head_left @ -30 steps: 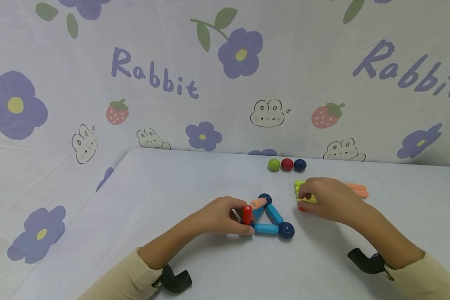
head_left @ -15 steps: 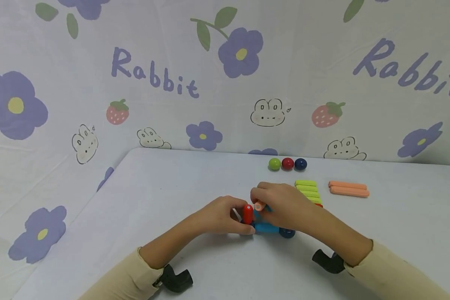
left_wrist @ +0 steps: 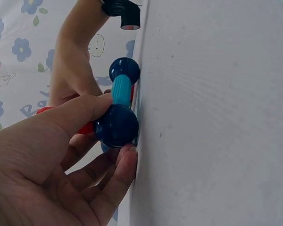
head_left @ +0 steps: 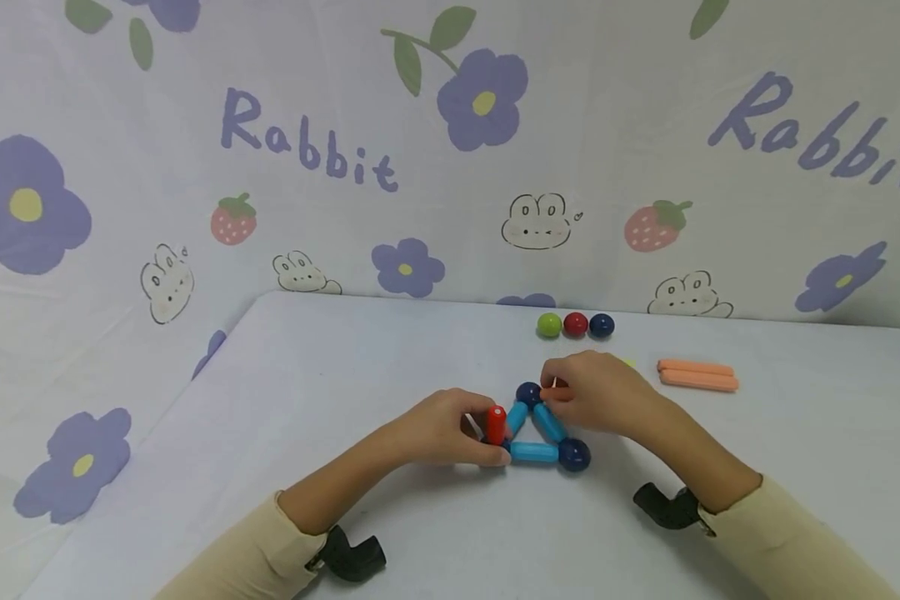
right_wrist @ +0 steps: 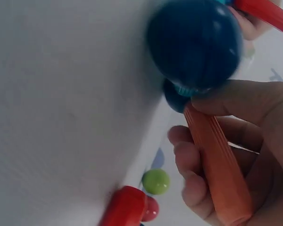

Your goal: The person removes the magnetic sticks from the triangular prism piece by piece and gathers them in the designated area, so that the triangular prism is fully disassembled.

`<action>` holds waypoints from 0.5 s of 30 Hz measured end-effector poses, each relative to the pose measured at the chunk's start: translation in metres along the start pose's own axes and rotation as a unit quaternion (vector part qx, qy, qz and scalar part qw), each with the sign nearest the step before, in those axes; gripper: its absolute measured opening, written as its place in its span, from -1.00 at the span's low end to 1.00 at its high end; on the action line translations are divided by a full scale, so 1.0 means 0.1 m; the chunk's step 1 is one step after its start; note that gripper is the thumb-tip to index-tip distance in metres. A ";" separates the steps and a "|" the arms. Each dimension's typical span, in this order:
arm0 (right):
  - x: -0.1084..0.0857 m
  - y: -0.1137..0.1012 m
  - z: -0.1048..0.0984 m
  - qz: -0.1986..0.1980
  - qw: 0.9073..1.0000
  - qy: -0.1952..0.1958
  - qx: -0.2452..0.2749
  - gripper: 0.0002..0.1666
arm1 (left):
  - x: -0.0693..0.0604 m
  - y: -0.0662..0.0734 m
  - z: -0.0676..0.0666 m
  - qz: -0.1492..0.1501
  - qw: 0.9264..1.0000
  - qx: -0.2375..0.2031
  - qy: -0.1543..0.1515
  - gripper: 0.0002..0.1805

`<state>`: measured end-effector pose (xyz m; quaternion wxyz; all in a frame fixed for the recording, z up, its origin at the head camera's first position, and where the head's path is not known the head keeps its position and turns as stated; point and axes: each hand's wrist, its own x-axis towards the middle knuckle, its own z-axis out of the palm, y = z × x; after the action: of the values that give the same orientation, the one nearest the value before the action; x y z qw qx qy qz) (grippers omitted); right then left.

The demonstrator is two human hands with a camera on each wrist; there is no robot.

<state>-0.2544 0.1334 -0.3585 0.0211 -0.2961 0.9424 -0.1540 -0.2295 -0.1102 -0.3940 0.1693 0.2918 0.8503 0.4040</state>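
Note:
Three light blue sticks (head_left: 534, 452) and three dark blue balls (head_left: 573, 455) form a triangle on the table. At its left corner my left hand (head_left: 438, 429) grips a dark blue ball (left_wrist: 116, 126), thumb on one side and fingers on the other. A red stick (head_left: 497, 425) stands up from that corner. My right hand (head_left: 603, 392) holds an orange stick (right_wrist: 219, 165) between thumb and fingers, pointing rightward from the far ball (head_left: 528, 394), its end at that ball. Whether the two are joined, I cannot tell.
Green, red and dark blue balls (head_left: 575, 325) sit in a row near the back edge. Two orange sticks (head_left: 697, 375) lie at the right. Behind my right hand, a bit of yellow-green (head_left: 628, 363) shows. A red stick (right_wrist: 125, 207) lies in the right wrist view.
My right hand came left from the yellow-green sticks to the far ball, took hold of the orange stick there, and swung it from leaning forward-left to pointing right. My left hand stayed put.

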 end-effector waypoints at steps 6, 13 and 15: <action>0.03 -0.02 0.11 -0.011 0.998 0.024 -0.049 -0.91 | -0.01 0.01 -0.01 0.001 1.000 0.000 -0.003 -0.83; -0.02 0.07 -0.08 -0.012 0.993 0.096 -0.062 -0.83 | -0.01 0.02 -0.01 0.001 1.000 0.004 0.000 -0.83; -0.07 0.13 -0.21 0.003 0.992 0.119 -0.037 -0.82 | -0.01 0.02 -0.01 -0.003 1.000 0.006 0.000 -0.83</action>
<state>-0.2584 0.1532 -0.3423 -0.1012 -0.2735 0.9442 -0.1534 -0.2285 -0.1103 -0.3916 0.1687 0.2897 0.8537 0.3986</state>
